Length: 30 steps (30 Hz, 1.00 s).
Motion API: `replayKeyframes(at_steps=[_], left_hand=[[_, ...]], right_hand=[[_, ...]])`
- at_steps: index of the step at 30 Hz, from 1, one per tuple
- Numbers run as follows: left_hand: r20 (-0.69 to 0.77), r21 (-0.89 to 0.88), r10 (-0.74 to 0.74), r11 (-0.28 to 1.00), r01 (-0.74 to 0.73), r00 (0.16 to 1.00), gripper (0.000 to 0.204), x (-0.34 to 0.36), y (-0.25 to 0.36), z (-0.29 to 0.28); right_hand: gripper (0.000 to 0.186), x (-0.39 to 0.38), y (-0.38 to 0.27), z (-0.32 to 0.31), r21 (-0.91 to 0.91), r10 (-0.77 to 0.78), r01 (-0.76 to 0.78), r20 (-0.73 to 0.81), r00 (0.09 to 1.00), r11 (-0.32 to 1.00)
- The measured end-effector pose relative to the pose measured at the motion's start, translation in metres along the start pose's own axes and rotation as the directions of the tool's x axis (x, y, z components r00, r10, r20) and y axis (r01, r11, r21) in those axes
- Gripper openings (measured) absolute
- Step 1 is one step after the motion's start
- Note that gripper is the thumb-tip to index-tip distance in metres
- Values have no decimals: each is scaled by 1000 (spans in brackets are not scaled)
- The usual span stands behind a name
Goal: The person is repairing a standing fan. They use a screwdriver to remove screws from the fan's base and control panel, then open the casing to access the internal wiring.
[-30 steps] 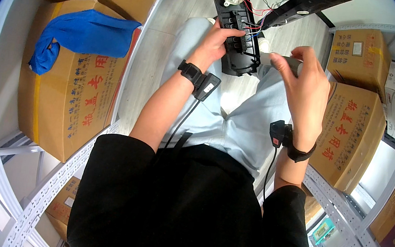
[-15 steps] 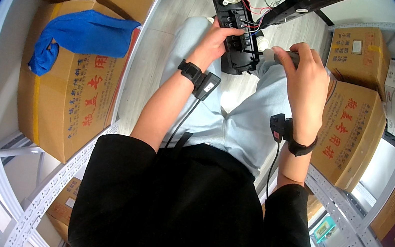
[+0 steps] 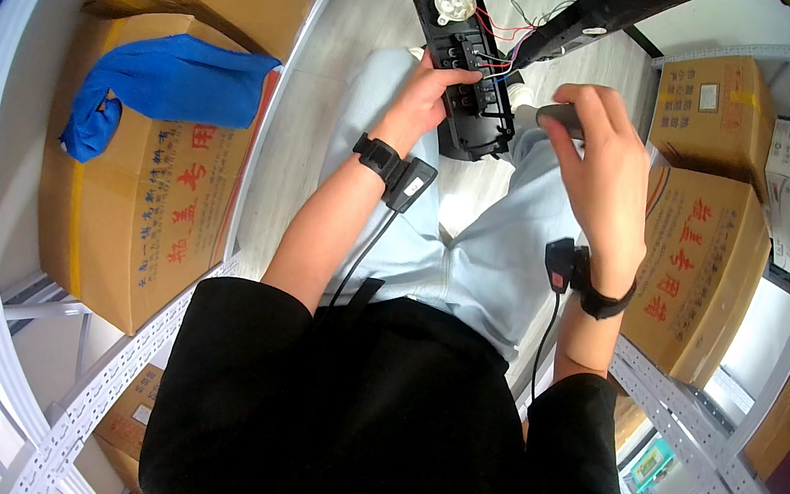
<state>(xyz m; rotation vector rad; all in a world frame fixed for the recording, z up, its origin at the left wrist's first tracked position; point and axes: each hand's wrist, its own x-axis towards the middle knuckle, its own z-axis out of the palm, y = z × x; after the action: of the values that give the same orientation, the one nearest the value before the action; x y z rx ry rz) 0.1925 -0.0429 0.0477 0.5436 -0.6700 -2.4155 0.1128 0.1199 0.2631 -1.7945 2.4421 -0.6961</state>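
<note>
Ahead of the person, at twelve o'clock, I see a black housing (image 3: 462,46), long axis running eleven to five, the nearer left hand (image 3: 426,100) gripping its edge between thumb and fingers. The right hand (image 3: 605,150) has its fingers closed round a grey handle (image 3: 562,119), the housing toward ten from them; farther out, a blue cloth (image 3: 181,81).

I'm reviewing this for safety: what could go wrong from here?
The thin wires between the black housing and the dark panel might be tugged or snagged if either part shifts.

The grey-handled tool in the right hand might slip toward the left hand, which grips the housing nearby; the tool's tip is hard to make out.
</note>
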Motion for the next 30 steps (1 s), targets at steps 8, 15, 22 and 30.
replayKeyframes(at_steps=[8, 15, 22, 30], left_hand=[[0, 0, -17, 1000, 17, 1000, 57, -1, 2, 0], [-35, -10, 2, 1000, -2, 999, 47, -3, 1, 6], [-5, -10, -2, 1000, 2, 1000, 48, -5, 3, 6], [4, 8, 0, 1000, 0, 1000, 50, -8, 7, 9]], right_hand=[[32, 0, 0, 11, -161, 192, -195, -32, 981, 968], [32, -5, 5, 4, -7, -74, 74, -156, 985, 997], [27, -7, 6, -1, -54, 95, -94, 7, 995, 994], [31, -7, -4, 4, -83, 292, -294, -34, 956, 952]])
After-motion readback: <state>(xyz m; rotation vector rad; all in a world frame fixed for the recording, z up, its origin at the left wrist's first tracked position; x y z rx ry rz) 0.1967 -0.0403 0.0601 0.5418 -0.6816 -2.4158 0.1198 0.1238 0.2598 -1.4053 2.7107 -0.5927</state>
